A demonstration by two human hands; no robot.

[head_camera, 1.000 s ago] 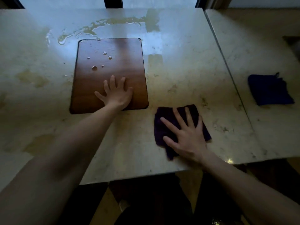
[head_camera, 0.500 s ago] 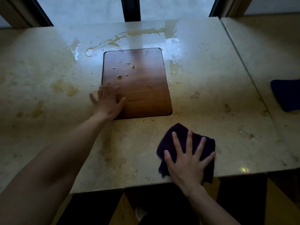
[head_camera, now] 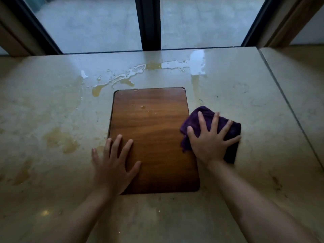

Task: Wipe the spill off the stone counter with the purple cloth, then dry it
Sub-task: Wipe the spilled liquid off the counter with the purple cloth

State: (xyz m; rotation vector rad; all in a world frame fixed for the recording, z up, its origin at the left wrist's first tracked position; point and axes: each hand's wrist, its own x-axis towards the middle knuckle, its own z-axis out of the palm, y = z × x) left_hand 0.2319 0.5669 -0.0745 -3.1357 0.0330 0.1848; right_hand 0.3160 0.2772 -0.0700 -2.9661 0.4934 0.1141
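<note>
Two hands lie flat: our right hand (head_camera: 209, 141), fingers spread, presses the purple cloth (head_camera: 206, 116) against the wooden board's (head_camera: 152, 137) right edge; our left hand (head_camera: 114, 165), splayed and empty, steadies the board. We judge the spill (head_camera: 140, 71) lies beyond the board, stretched left-to-right, nearer the right hand.

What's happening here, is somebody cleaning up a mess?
Yes. A person is wiping a stone counter. The right hand presses a purple cloth flat beside a wooden board, its near edge overlapping the board. The left hand rests spread on the board's near left corner. A long puddle lies beyond the board, not yet wiped.
</note>
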